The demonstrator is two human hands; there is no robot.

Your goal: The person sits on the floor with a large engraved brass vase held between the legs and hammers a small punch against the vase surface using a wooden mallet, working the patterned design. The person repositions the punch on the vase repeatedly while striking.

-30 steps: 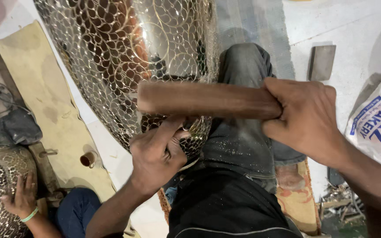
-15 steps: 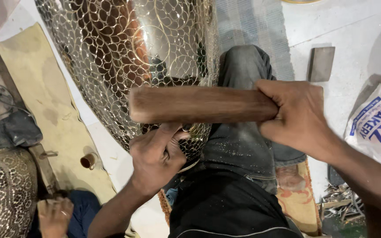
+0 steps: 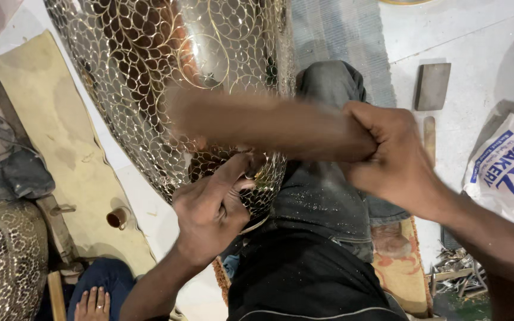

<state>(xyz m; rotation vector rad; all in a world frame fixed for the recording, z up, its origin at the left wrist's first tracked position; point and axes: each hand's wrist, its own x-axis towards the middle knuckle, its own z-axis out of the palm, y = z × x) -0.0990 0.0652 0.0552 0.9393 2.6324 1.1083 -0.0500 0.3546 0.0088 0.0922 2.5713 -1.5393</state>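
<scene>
A large metal vessel [image 3: 150, 77] with an engraved floral lattice leans against my lap. My left hand [image 3: 212, 208] pinches a small tool, mostly hidden by the fingers, against the vessel's lower rim. My right hand [image 3: 388, 154] grips one end of a thick wooden stick [image 3: 269, 125], which lies crosswise above the left hand and is blurred by motion. My dark trousers [image 3: 322, 196] show below the stick.
Another engraved metal vessel [image 3: 4, 261] stands at the lower left, with another person's hand [image 3: 93, 303] beside it. A beige mat [image 3: 55, 137], a small cup [image 3: 117, 218], a grey block [image 3: 432, 86], a printed white bag [image 3: 507, 172] and metal scraps [image 3: 453, 267] lie on the floor.
The wooden stick has shifted left and now blurs in motion over the left hand. The other person's hand at the lower left has dropped lower and moved right.
</scene>
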